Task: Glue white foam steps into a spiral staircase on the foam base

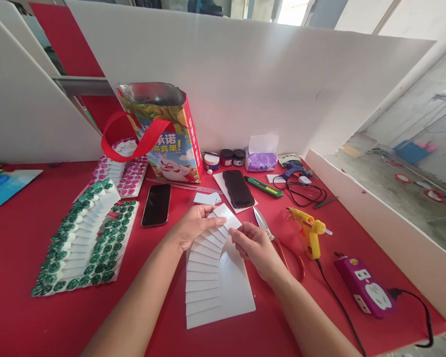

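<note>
A white foam board (238,282) lies on the red table before me, with a curved staircase of overlapping white cards (202,277) along its left side. At the far end of the steps my left hand (198,225) is closed, its thumb pressing on the topmost white card (226,214). My right hand (252,243) pinches at the right edge of the upper cards; its fingertips partly hide the contact. Just beyond my fingers sits a small stack of white cards (207,198). Scissors (263,223) with red handles lie right beside my right hand.
A yellow hot glue gun (308,228) and purple power strip (366,290) with cords are at right. Two phones (156,204), a green utility knife (263,187) and a gift bag (171,144) stand farther back. A green-decorated staircase model (85,243) lies left.
</note>
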`<action>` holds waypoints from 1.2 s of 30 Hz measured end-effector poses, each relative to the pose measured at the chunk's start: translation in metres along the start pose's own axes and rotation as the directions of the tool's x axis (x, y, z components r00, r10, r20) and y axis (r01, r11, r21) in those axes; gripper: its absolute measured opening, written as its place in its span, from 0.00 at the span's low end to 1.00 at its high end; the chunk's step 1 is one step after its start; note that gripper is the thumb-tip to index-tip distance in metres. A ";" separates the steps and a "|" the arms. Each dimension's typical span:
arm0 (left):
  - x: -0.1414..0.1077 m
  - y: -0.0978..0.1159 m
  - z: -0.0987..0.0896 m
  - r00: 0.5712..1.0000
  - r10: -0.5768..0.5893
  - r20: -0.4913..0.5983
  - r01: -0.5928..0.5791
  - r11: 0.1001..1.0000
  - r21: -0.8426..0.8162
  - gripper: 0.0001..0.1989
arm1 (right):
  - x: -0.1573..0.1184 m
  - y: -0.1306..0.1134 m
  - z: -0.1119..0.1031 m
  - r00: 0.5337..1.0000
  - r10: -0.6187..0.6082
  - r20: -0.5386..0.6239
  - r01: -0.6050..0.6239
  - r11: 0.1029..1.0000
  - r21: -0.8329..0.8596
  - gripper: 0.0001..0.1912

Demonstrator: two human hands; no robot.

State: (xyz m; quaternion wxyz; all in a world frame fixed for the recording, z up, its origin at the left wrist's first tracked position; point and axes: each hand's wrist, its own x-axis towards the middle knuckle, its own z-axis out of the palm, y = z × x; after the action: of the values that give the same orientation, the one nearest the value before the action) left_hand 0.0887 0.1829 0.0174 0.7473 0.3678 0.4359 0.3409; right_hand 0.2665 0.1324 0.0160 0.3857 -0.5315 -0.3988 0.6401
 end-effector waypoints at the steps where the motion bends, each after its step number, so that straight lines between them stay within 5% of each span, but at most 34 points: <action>1: 0.000 0.000 0.000 1.000 0.003 0.001 -0.003 1.000 -0.005 0.23 | 0.000 0.000 0.000 1.000 -0.004 0.005 0.004 1.000 0.004 0.24; 18: -0.001 -0.001 -0.001 1.000 -0.011 -0.005 0.011 1.000 0.005 0.22 | -0.003 -0.004 0.000 1.000 0.010 0.003 -0.010 1.000 0.017 0.26; 25: -0.001 0.001 -0.001 0.986 0.092 -0.137 -0.070 0.985 0.157 0.30 | -0.003 -0.012 -0.014 0.972 -0.098 -0.215 0.133 0.978 0.158 0.28; 30: -0.005 0.006 -0.001 0.892 0.342 -0.296 -0.187 0.875 0.447 0.35 | -0.001 -0.009 -0.017 0.958 -0.142 -0.249 0.198 0.956 0.217 0.25; 36: -0.046 -0.013 0.008 0.816 0.501 -0.287 -0.079 0.589 0.804 0.45 | -0.001 -0.006 -0.022 0.949 -0.186 -0.255 0.246 0.943 0.225 0.22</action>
State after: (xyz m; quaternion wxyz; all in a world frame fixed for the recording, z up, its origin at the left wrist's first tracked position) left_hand 0.0804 0.1363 0.0273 0.3172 0.6169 0.6415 0.3276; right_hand 0.2891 0.1356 0.0195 0.5625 -0.5009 -0.3224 0.5735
